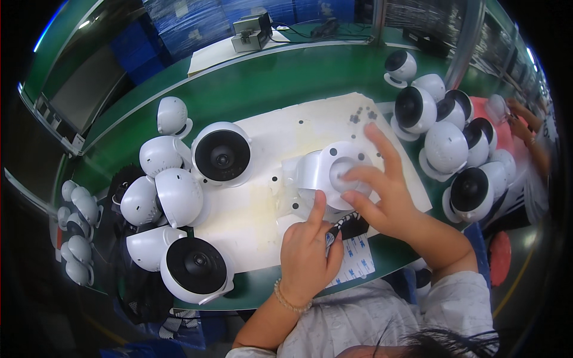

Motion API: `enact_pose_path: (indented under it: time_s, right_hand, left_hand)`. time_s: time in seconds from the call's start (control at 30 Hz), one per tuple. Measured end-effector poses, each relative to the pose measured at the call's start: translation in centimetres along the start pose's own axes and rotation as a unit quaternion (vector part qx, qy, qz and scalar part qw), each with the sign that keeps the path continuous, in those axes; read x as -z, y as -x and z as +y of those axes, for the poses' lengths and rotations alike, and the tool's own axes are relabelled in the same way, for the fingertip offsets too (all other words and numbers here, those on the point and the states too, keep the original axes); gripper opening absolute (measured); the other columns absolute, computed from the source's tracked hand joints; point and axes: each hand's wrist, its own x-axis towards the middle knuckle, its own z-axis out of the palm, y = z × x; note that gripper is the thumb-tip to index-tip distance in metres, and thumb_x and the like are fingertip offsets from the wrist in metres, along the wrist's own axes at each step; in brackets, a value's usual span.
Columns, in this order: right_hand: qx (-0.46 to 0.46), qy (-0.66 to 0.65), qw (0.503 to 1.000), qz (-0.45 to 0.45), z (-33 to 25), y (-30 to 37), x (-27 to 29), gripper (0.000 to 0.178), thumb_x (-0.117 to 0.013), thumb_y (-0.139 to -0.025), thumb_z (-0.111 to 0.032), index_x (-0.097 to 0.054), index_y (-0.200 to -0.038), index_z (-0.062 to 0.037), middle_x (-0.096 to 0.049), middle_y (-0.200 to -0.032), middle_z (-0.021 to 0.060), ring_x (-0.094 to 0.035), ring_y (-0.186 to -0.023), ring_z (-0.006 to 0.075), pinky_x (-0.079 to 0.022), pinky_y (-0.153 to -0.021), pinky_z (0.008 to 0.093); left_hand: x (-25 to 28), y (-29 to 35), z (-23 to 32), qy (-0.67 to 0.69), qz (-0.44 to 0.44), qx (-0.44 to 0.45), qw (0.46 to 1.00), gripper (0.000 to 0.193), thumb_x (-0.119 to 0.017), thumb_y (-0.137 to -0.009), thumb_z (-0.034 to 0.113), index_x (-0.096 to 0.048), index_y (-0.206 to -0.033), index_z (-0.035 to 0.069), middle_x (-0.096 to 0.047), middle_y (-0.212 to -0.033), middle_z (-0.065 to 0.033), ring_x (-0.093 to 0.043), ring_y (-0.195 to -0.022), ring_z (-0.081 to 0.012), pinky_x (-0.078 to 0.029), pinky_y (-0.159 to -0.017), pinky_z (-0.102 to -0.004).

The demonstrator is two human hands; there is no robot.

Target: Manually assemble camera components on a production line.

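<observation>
A white round-bodied camera [310, 171] lies on its side on the pale board, its disc base turned up with small black round pads on it. Over the base hovers or rests my right hand [385, 194], fingers spread, thumb and middle finger close to the recessed centre. Beside the camera's lower edge, my left hand [307, 253] points its index finger up at the body. Its other fingers curl around a small item with a black-and-white striped part [346, 222], mostly hidden. A white sheet with blue print [356, 261] lies just under that hand.
The pale board [256, 235] carries scattered dark dots and a cluster of black pads [362, 114]. Finished-looking white cameras with black fronts [222, 156] crowd the left; several more [446, 146] pile up at right. A grey metal box [250, 33] sits behind. Another person's hands [522, 119] work far right.
</observation>
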Motion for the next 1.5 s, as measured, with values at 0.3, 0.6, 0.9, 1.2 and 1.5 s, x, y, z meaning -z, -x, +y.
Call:
enact_pose_path:
  time_s: [0.3,0.6,0.9,1.2,1.5]
  right_hand:
    - [-0.047,-0.063,0.991,-0.107,-0.7,-0.6,-0.4,0.003,-0.054,-0.082,-0.012,-0.056,-0.082,-0.0086,-0.028,-0.139,0.017,-0.015,-0.132,0.0378,-0.011,-0.104,0.0461]
    - [-0.047,-0.054,0.993,-0.096,-0.8,-0.5,-0.6,0.004,-0.055,-0.081,-0.012,-0.057,-0.082,-0.008,-0.032,-0.137,0.0174,-0.02,-0.131,0.0379,-0.014,-0.103,0.0463]
    - [0.068,0.151,0.985,-0.043,-0.4,2.7,-0.9,0.022,-0.056,-0.081,-0.024,-0.062,-0.099,-0.0134,-0.038,-0.133,0.0148,-0.027,-0.126,0.0356,-0.017,-0.099,0.0483]
    - [0.047,-0.083,0.993,-0.067,-0.4,3.3,-0.4,0.02,-0.065,-0.074,-0.026,-0.066,-0.091,-0.0153,-0.044,-0.129,0.0066,-0.026,-0.126,0.0336,-0.018,-0.097,0.048]
    - [0.137,-0.014,0.99,-0.028,-0.5,4.3,-0.8,0.014,-0.068,-0.069,-0.02,-0.065,-0.082,-0.0175,-0.052,-0.12,-0.0029,-0.033,-0.123,0.0267,-0.021,-0.096,0.0452]
  left_hand:
    - [-0.1,0.1,-0.2,0.02,-0.004,-0.003,1.0,0.016,-0.057,-0.067,0.001,-0.058,-0.083,-0.001,-0.036,-0.135,-0.0177,-0.051,-0.065,-0.0294,-0.041,-0.066,-0.0365]
    - [-0.1,0.2,-0.2,0.016,-0.016,0.006,1.0,0.02,-0.056,-0.065,0.001,-0.059,-0.085,0.0,-0.035,-0.136,-0.0175,-0.052,-0.068,-0.0293,-0.042,-0.069,-0.0362]
    - [-0.2,0.2,-0.2,0.018,-0.021,0.006,1.0,0.026,-0.055,-0.065,-0.001,-0.06,-0.09,0.0,-0.032,-0.137,-0.0176,-0.053,-0.07,-0.029,-0.043,-0.07,-0.0359]
    - [-0.3,0.2,-0.4,0.042,-0.018,0.008,0.999,0.031,-0.054,-0.061,-0.005,-0.062,-0.09,0.002,-0.031,-0.138,-0.0184,-0.055,-0.072,-0.0293,-0.044,-0.069,-0.0361]
    - [-0.6,0.2,-0.7,0.02,0.005,-0.014,1.0,0.029,-0.054,-0.059,-0.005,-0.062,-0.086,0.0,-0.034,-0.137,-0.0169,-0.055,-0.07,-0.0285,-0.043,-0.068,-0.0354]
